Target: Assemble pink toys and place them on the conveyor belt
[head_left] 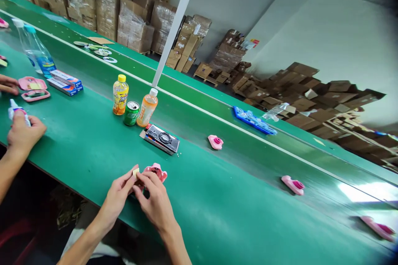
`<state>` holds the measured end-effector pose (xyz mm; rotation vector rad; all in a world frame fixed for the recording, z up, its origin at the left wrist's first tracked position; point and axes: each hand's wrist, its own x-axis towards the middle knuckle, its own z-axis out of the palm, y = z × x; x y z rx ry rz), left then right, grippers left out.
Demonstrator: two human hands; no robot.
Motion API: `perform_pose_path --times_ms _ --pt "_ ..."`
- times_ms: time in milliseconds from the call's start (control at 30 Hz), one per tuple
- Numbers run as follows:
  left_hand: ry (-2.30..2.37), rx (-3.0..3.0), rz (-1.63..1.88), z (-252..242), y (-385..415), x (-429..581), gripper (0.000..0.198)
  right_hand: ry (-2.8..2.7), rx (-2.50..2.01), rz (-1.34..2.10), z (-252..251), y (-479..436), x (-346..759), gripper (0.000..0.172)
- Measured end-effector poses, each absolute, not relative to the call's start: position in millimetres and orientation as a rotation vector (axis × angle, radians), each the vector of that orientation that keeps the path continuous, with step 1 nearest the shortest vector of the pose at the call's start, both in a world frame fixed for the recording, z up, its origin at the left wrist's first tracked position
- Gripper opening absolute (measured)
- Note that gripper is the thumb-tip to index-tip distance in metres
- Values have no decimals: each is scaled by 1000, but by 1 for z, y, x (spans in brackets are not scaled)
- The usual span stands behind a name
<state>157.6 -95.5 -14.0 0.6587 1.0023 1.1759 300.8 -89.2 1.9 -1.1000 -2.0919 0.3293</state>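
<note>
My left hand pinches a small pale yellow piece between thumb and fingertips, close to the table's front edge. Right beside it, my right hand is closed with bent fingers around the near part of an opened pink plastic shell. Its fingertips come very close to the yellow piece; whether they touch it I cannot tell. The shell's scalloped far rim shows behind my fingers, while most of its inside is hidden. Beyond the hands lies a printed box with one end flap open.
An orange drink bottle, a green can and a yellow-capped bottle stand behind the box. Several pink parts, one here, lie on the conveyor belt. At left, a co-worker's hand holds a tube near an opened pink case.
</note>
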Motion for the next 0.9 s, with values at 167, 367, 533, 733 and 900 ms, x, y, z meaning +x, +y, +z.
perform_pose_path --times_ms 167,367,533,733,900 --pt "922 642 1155 -16 -94 158 53 -2062 -1098 343 0 -74 309 20" --pt "927 682 1087 -26 -92 158 82 -2137 -1143 348 8 -66 307 15" --pt "975 809 1091 -26 -93 159 79 -2372 -1244 404 24 -60 310 15" --pt "986 686 1092 -23 -90 163 80 -2566 -1206 20 9 -71 306 11" --pt "746 525 1008 -13 -85 148 59 -2563 -1105 67 7 -81 307 16"
